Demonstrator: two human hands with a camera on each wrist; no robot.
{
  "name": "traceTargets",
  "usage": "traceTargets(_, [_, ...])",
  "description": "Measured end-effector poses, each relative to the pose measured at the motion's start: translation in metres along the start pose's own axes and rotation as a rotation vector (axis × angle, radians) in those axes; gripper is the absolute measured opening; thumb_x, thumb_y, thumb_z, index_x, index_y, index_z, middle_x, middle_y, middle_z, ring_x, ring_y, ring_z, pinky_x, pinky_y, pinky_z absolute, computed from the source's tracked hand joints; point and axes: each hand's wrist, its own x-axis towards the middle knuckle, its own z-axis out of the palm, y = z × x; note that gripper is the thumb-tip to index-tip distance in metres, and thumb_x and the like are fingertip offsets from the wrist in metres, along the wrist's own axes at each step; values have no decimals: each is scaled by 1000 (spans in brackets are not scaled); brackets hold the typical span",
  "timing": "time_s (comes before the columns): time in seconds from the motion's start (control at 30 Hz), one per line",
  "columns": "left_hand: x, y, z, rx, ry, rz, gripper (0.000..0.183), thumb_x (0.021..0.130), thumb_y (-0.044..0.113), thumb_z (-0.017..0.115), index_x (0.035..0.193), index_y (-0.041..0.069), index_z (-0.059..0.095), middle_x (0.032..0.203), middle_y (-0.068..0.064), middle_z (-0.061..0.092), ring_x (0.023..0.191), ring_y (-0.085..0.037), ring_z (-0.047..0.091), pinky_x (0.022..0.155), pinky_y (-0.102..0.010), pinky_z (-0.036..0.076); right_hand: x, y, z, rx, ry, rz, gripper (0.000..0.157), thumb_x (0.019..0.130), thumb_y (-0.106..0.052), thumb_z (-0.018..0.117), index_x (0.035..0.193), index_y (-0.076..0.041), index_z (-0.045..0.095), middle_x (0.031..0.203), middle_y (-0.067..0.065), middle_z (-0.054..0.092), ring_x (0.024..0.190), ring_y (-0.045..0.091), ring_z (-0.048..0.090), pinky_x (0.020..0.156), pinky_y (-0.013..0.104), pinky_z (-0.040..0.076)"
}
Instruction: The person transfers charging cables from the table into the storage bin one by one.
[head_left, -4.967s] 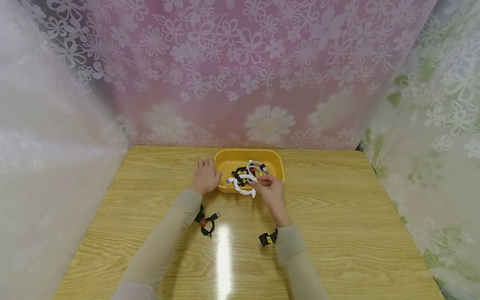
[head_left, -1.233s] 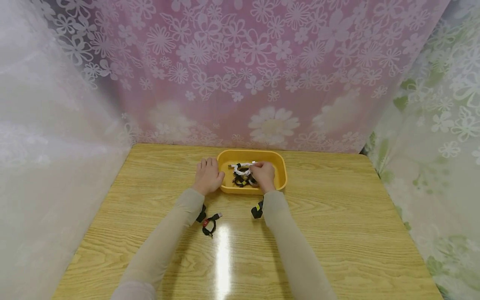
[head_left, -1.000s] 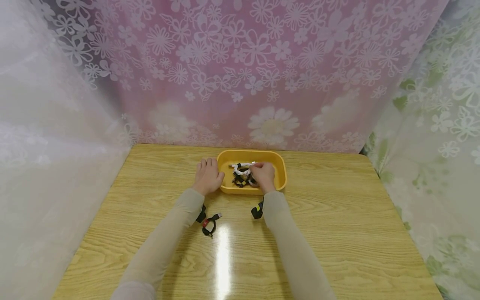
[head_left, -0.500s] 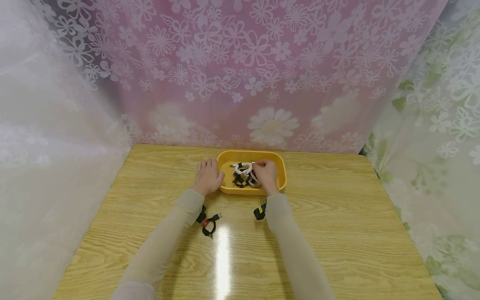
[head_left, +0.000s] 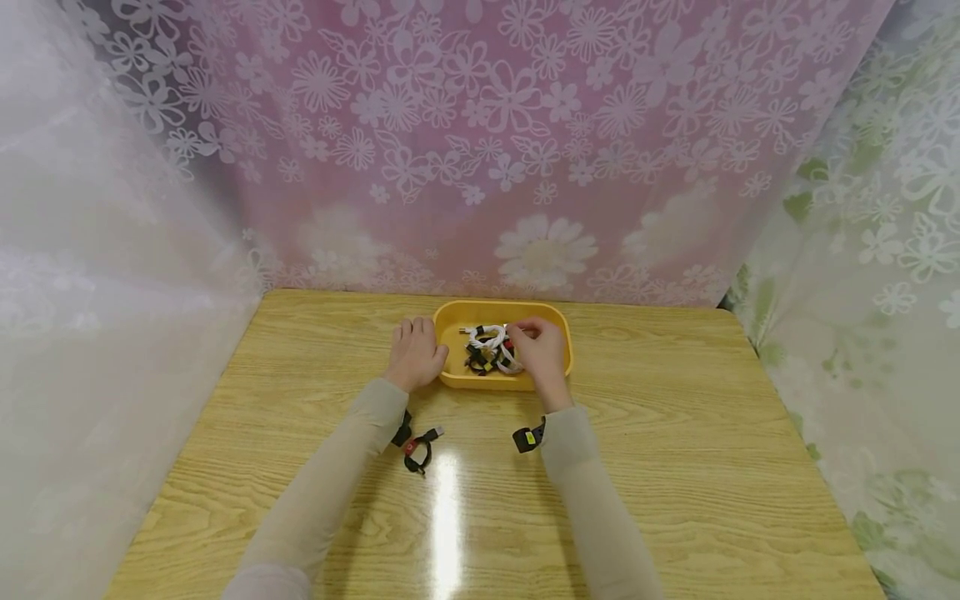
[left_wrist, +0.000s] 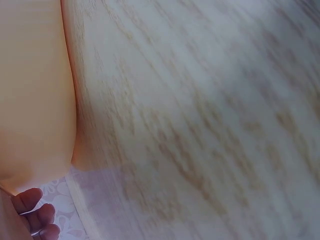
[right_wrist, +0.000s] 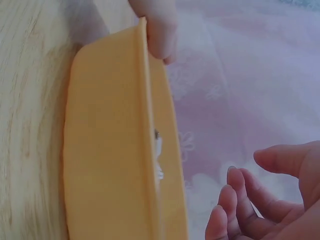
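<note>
In the head view, a yellow plastic tray [head_left: 501, 384] holds a coiled white USB cable [head_left: 486, 342], a second pale coiled cable and several black cable coils [head_left: 480, 362]. My left hand [head_left: 415, 354] holds the tray's left end, thumb over the rim and fingers along the outside. My right hand [head_left: 542, 346] hovers over the tray's right part, just right of the white cable. In the right wrist view the thumb and fingers [right_wrist: 237, 190] of that hand stand apart with nothing between them. The left wrist view shows only a few loosely bent fingertips [left_wrist: 37, 215].
A black USB cable coil [head_left: 417, 450] with a red tag lies on the wooden table [head_left: 675, 433], near the left wrist. Floral curtains [head_left: 540, 167] hang behind the table and at both sides. A black wrist camera [head_left: 528, 439] sits under the right wrist.
The right hand has placed the white cable coil on the others in the tray, let go and drawn back slightly to the right. The left hand has stayed at the tray's left end.
</note>
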Motion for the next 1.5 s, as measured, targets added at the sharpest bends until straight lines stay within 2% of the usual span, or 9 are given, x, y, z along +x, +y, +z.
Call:
traceTargets(0.2, [0, 0, 0, -1, 7, 2, 19, 100, 24, 41, 97, 6, 42, 98, -15, 42, 91, -33, 33, 82, -45, 24, -13, -6, -4, 10, -14, -61, 18, 91, -17, 70, 98, -1, 73, 84, 12, 69, 76, 24, 64, 64, 29, 48])
traceTargets(0.4, [-1, 1, 0, -12, 0, -3, 17, 100, 22, 40, 95, 6, 41, 96, -14, 40, 90, -33, 32, 82, -44, 22, -31, -9, -3, 9, -40, -100, 18, 91, -17, 70, 98, -1, 74, 87, 11, 69, 79, 24, 63, 65, 30, 49])
traceTargets(0.63, [0, 1, -1, -18, -4, -6, 18, 100, 23, 39, 97, 5, 42, 97, -14, 40, 91, -33, 31, 82, -44, 21, -45, -4, 2, 36, -58, -95, 13, 89, -10, 71, 95, 2, 73, 85, 11, 68, 74, 20, 62, 64, 27, 49])
traceTargets(1.07, [1, -1, 3, -3, 12, 2, 20, 100, 24, 40, 99, 4, 44, 100, -16, 43, 92, -34, 34, 83, -46, 24, -77, 14, 18, 32, -101, -88, 9, 88, -9, 73, 90, -1, 73, 81, 8, 69, 71, 14, 60, 66, 25, 49])
traceTargets(1.5, [0, 2, 1, -13, 25, -17, 20, 98, 23, 43, 102, 3, 45, 102, -17, 44, 96, -35, 35, 86, -46, 25, -109, 24, 43, 47, -249, -60, 7, 87, -6, 71, 92, 0, 71, 81, 7, 67, 71, 13, 59, 65, 26, 49])
